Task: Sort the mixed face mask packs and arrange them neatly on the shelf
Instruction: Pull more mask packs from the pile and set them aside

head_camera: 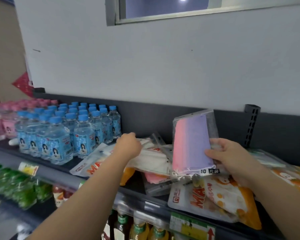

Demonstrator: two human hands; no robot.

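1. Pink fading to purple, the gradient mask pack (192, 146) stands nearly upright at centre right of the frame, lifted just above the heap of other packs
2. The right hand (232, 160) grips it by the lower right corner, thumb across the front and fingers wrapped behind, closed firmly on the clear wrapper
3. The left hand (128, 146) reaches to the middle of the frame and rests on the white mask pack (151, 160), knuckles towards the camera and fingers curled down. Its fingertips are hidden, so I cannot tell whether it pinches that pack or only presses it
4. Below the right hand an orange-print mask pack (215, 201) lies flat and overhangs the front edge of the shelf (59, 174). More packs are jumbled between the two hands
5. To do this step well, I judge, one hand should gather like packs while the other frees the next from the pile. It should lift rather than drag, so the slippery wrappers do not slide off the front edge
6. Further out, blue-capped water bottles (64, 132) fill the shelf at centre left, pink bottles (0, 122) stand at far left, and green bottles (12, 184) sit on the level below at lower left
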